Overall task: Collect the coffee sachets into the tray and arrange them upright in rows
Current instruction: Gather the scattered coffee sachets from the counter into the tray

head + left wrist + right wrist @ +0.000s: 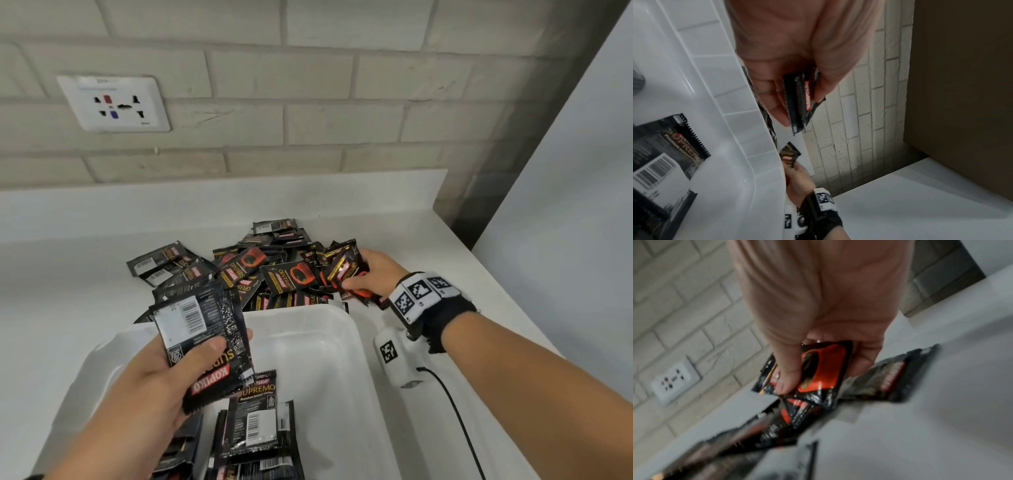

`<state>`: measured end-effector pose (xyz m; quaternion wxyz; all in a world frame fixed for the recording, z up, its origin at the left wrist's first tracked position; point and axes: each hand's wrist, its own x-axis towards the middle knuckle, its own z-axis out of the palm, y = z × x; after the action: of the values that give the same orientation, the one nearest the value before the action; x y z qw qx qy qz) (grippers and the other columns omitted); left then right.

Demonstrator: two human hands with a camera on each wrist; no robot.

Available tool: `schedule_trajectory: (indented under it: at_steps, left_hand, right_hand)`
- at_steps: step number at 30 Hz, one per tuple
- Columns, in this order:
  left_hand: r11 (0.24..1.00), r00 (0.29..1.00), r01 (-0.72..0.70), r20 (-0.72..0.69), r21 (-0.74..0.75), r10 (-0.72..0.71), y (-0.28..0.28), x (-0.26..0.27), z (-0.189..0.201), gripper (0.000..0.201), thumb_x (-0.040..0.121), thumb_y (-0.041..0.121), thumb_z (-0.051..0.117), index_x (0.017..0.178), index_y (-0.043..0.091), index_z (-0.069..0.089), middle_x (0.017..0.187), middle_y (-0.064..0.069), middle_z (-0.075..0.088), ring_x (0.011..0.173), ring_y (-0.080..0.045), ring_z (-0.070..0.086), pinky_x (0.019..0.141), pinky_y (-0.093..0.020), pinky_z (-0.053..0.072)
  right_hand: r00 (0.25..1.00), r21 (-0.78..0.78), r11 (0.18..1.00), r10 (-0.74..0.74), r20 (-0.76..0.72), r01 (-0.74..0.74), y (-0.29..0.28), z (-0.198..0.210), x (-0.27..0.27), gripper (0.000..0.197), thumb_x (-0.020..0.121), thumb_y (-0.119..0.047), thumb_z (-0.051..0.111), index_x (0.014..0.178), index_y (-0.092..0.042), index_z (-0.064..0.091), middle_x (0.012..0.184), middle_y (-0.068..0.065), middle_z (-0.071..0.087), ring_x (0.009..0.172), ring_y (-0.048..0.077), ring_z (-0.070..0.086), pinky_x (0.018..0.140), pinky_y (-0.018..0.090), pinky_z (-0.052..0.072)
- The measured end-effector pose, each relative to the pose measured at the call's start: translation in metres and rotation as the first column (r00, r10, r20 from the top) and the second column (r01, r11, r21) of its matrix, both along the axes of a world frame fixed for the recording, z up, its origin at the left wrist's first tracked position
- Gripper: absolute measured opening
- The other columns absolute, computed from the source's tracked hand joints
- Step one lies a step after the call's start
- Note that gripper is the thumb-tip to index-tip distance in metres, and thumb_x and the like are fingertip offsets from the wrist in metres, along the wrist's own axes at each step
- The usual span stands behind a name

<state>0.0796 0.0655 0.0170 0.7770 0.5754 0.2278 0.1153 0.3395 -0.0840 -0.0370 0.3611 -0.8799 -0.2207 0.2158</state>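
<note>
A heap of black and red coffee sachets (267, 267) lies on the white counter behind a white plastic tray (329, 342). Several sachets (255, 431) stand in rows at the tray's near end. My left hand (164, 377) hovers over the tray and grips a small stack of sachets (205, 342), thumb on top; the left wrist view shows the stack's edges (797, 104) pinched. My right hand (370, 274) is at the heap's right edge and pinches a few sachets (346, 267), whose red cup print (824, 368) shows in the right wrist view.
A brick wall with a white socket plate (114, 102) rises behind the counter (68, 291). A white panel (565, 205) closes off the right side. A white device with a black cable (397, 359) hangs from my right wrist beside the tray.
</note>
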Motion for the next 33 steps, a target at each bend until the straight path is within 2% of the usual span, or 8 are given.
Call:
schedule_trajectory:
  at_steps: [5,7,12,16,19,26,29,33]
  left_hand:
    - [0.996,0.995,-0.09,-0.042,-0.005,0.09,-0.003,0.014,0.0,0.015,0.078,0.004,0.064,0.092,0.01,0.063,0.071,-0.002,0.074,0.059,-0.016,0.069,0.07,-0.037,0.047]
    - [0.995,0.993,-0.101,-0.063,-0.022,0.1,-0.004,0.021,-0.003,0.011,0.086,-0.002,0.052,0.086,0.007,0.058,0.062,-0.002,0.071,0.063,-0.022,0.066,0.069,-0.038,0.049]
    - [0.98,0.994,-0.112,0.001,-0.163,0.114,-0.012,0.036,-0.001,0.014,0.093,0.01,0.042,0.091,0.006,0.055,0.076,-0.014,0.069,0.067,-0.024,0.066,0.051,-0.032,0.059]
    - [0.968,0.985,-0.115,0.101,-0.222,0.14,-0.024,0.043,0.007,0.029,0.085,0.04,0.043,0.097,0.021,0.061,0.078,-0.004,0.074,0.069,-0.014,0.072,0.051,-0.027,0.057]
    - [0.973,0.979,-0.138,0.126,-0.186,0.163,-0.027,0.039,0.008,0.033,0.074,0.035,0.051,0.097,0.014,0.062,0.077,-0.005,0.074,0.069,-0.014,0.072,0.049,-0.022,0.054]
    - [0.956,0.963,-0.251,0.064,-0.153,0.263,-0.021,0.03,0.008,0.03,0.067,0.026,0.063,0.094,0.012,0.064,0.075,-0.001,0.074,0.057,-0.007,0.068,0.044,-0.018,0.052]
    - [0.948,0.954,-0.287,0.048,-0.134,0.296,-0.019,0.027,0.008,0.016,0.076,0.018,0.061,0.088,0.007,0.061,0.059,0.001,0.071,0.048,-0.007,0.065,0.04,-0.016,0.049]
    - [0.942,0.945,-0.32,0.043,-0.106,0.325,-0.02,0.023,0.009,0.014,0.072,0.022,0.06,0.079,0.01,0.059,0.048,0.003,0.066,0.04,-0.005,0.061,0.034,-0.014,0.044]
  right_hand:
    - [0.998,0.267,0.962,-0.054,0.01,0.049,0.001,0.041,-0.017,0.015,0.091,-0.018,0.055,0.106,-0.014,0.054,0.105,0.008,0.063,0.097,0.023,0.061,0.08,0.027,0.048]
    - [0.996,0.351,0.936,0.056,-0.065,-0.029,0.008,0.06,-0.036,0.009,0.092,-0.021,0.052,0.101,-0.023,0.051,0.103,0.004,0.063,0.096,0.022,0.062,0.08,0.033,0.051]
    - [0.938,0.426,0.883,0.295,-0.181,-0.195,0.03,0.086,-0.094,0.023,0.092,-0.015,0.052,0.11,-0.019,0.039,0.09,0.0,0.058,0.069,0.008,0.058,0.045,0.01,0.042]
    - [0.943,0.263,0.906,0.326,0.063,-0.331,0.042,0.085,-0.126,0.041,0.093,-0.024,0.051,0.128,-0.012,0.035,0.115,0.003,0.055,0.086,0.009,0.056,0.066,0.011,0.043]
    - [0.906,0.198,0.898,0.341,0.249,-0.393,0.042,0.077,-0.137,0.042,0.093,-0.026,0.051,0.131,-0.015,0.04,0.121,0.007,0.048,0.106,0.014,0.048,0.08,0.015,0.033]
    - [0.955,0.241,0.926,0.267,0.127,-0.291,0.024,0.082,-0.094,0.029,0.092,-0.019,0.054,0.119,-0.009,0.06,0.102,0.0,0.064,0.099,0.017,0.058,0.092,0.025,0.044]
    - [0.974,-0.019,0.993,0.12,0.19,-0.119,0.001,0.067,-0.05,0.029,0.092,-0.022,0.053,0.118,-0.012,0.06,0.121,0.004,0.061,0.103,0.01,0.054,0.095,0.023,0.038]
    - [0.979,-0.415,0.909,0.061,0.195,0.026,-0.022,0.037,-0.011,0.042,0.087,-0.037,0.059,0.115,-0.005,0.061,0.115,0.012,0.061,0.104,0.023,0.057,0.089,0.032,0.046]
